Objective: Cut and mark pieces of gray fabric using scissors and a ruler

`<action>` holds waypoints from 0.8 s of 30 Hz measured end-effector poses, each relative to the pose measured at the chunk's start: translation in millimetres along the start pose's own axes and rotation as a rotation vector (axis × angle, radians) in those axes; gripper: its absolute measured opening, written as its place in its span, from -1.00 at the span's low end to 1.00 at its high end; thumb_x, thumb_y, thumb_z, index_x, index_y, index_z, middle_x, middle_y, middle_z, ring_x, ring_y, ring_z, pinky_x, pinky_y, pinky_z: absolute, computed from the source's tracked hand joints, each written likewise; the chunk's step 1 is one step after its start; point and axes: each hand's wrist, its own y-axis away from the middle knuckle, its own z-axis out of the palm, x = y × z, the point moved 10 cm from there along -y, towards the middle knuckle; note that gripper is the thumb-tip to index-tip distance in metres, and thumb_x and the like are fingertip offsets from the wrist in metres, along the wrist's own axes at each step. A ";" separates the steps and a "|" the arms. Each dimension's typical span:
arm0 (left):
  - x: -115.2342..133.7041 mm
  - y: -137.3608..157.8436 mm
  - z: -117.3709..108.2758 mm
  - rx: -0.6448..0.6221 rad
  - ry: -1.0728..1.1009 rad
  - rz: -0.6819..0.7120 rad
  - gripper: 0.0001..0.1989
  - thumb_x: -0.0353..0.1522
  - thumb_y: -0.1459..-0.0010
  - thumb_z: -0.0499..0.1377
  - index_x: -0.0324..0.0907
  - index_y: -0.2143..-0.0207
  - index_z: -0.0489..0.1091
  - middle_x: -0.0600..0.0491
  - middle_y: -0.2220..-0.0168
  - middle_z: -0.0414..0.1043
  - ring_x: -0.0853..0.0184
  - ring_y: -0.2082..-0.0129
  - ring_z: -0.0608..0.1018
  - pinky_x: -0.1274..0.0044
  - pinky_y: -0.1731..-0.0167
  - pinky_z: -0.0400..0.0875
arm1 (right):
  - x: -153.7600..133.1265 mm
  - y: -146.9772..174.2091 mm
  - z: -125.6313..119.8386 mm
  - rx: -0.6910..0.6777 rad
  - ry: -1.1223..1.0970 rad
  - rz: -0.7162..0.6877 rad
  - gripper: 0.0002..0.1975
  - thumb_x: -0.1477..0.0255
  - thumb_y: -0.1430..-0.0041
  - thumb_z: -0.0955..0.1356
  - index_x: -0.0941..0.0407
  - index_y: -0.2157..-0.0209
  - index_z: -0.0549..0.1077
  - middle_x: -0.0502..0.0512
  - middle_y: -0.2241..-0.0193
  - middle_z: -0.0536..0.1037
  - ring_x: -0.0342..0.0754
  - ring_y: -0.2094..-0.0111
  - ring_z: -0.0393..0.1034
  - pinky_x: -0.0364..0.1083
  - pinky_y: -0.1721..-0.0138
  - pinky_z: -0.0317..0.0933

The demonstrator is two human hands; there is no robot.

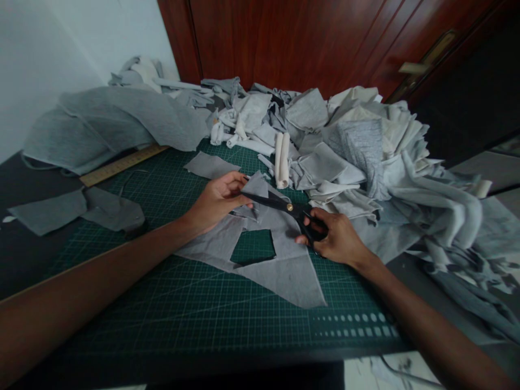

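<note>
My right hand (335,234) is closed around the handles of black scissors (289,207), whose blades point left. At the blade tips, my left hand (223,196) pinches a raised part of a grey fabric piece (290,273) between thumb and fingers. The blades lie across the raised fabric; whether they are cutting into it I cannot tell. The rest of this piece spreads flat, with an opening in its middle through which the green cutting mat (195,319) shows. A smaller grey scrap (211,164) rests just beyond my left hand.
Piled grey and cream fabric (309,114) runs along the back and right, with a rolled cream strip (281,161) before it. A wooden ruler (124,164) lies at left, partly under a large grey cloth (117,122). Grey scraps (49,210) lie nearer. Behind stands a brown door (276,43).
</note>
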 end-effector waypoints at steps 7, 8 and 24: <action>1.5 -2.2 -4.0 0.024 -0.054 0.018 -0.72 -0.47 0.04 0.46 -0.16 0.26 0.52 0.11 0.32 0.59 0.43 0.36 0.60 0.60 0.31 0.50 | -2.0 -0.3 -0.7 -0.003 0.004 0.003 -0.56 0.02 -0.11 0.52 0.09 0.34 0.40 -0.09 0.58 0.35 -0.16 0.59 0.15 -0.10 0.50 -0.02; 1.9 -2.4 -3.3 0.018 -0.057 0.019 -0.75 -0.48 0.03 0.45 -0.17 0.28 0.52 0.11 0.35 0.58 0.44 0.38 0.59 0.61 0.33 0.49 | -2.3 -0.3 -1.5 0.004 0.010 0.002 -0.56 0.03 -0.11 0.52 0.08 0.35 0.39 -0.10 0.59 0.34 -0.16 0.59 0.14 -0.10 0.50 -0.03; 1.9 5.7 14.2 -0.107 -0.184 0.018 -0.76 -0.44 -0.02 0.43 -0.24 0.20 0.58 0.00 0.19 0.68 0.36 0.26 0.63 0.52 0.15 0.54 | -0.7 0.5 -1.2 0.031 -0.042 -0.008 -0.57 0.02 -0.13 0.50 0.09 0.36 0.41 -0.12 0.62 0.30 -0.18 0.62 0.10 -0.13 0.55 -0.03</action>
